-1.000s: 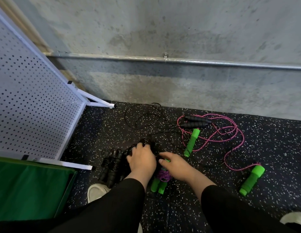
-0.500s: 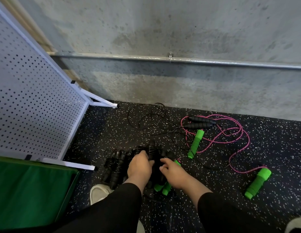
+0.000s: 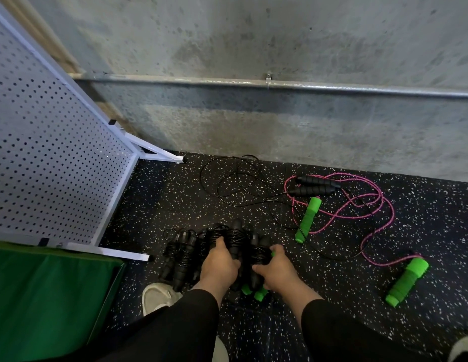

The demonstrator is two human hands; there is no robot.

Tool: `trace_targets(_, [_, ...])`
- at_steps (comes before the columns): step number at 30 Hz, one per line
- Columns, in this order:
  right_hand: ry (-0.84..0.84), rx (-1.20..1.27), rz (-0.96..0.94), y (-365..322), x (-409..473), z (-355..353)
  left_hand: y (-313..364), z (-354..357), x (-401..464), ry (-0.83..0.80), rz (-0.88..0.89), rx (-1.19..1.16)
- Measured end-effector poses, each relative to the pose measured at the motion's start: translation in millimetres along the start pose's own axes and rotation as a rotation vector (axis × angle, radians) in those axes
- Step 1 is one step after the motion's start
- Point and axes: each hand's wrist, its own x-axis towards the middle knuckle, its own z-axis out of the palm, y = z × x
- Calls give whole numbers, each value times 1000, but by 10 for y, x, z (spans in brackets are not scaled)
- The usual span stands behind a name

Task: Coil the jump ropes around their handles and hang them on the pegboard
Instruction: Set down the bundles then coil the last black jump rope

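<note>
A: Both hands are down on the speckled rubber floor (image 3: 175, 199), right in the pile of coiled black jump ropes (image 3: 227, 246).

B: Left hand (image 3: 218, 262) first: its fingers are curled over the top of one wrapped black bundle, thumb tucked against the side, closed around that bundle.

A: And the right hand (image 3: 277, 270)?

B: Fingers wrapped over the bundles at the right edge of the pile. Beneath its palm two green handle ends (image 3: 253, 292) poke out toward the camera. Whether the grip takes in the green pair as well as the black, I can't tell.

A: So the coiled ropes sit under and between the two hands?

B: Yes, with more black bundles (image 3: 180, 257) lying just left of the left hand, untouched, near a pale shoe (image 3: 157, 296).

A: Anything still loose?

B: A thin black rope (image 3: 233, 178) sprawls by the concrete wall (image 3: 253, 48), its two black handles (image 3: 315, 185) side by side. Across it lies a pink rope (image 3: 358, 202) with green foam handles, one (image 3: 307, 219) near the pile, the other (image 3: 408, 282) well off to the right.

A: And the pegboard (image 3: 45, 152)?

B: White, standing at the left, apart from both hands, a green mat (image 3: 45, 296) at its foot.
</note>
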Motion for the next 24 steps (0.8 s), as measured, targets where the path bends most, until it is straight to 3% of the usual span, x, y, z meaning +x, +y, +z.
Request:
trace_targets(6, [2, 116, 7, 112, -42, 27, -135, -62, -78, -48, 33, -26])
trace_targets(12, [-57, -68, -58, 242, -147, 49, -358, -24, -142, -122, 5, -4])
trace_targets(24, [14, -98, -121, 168, -112, 30, -278, 2, -88, -16, 2, -56])
